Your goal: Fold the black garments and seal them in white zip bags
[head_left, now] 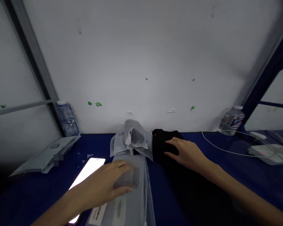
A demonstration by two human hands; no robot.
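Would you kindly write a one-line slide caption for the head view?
Left hand rests on a stack of grey bags; right hand touches a folded black garment on the blue table.

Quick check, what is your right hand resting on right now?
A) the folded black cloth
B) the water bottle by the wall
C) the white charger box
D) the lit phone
A: the right hand lies flat on the black cloth, well away from the phone and the water bottle.
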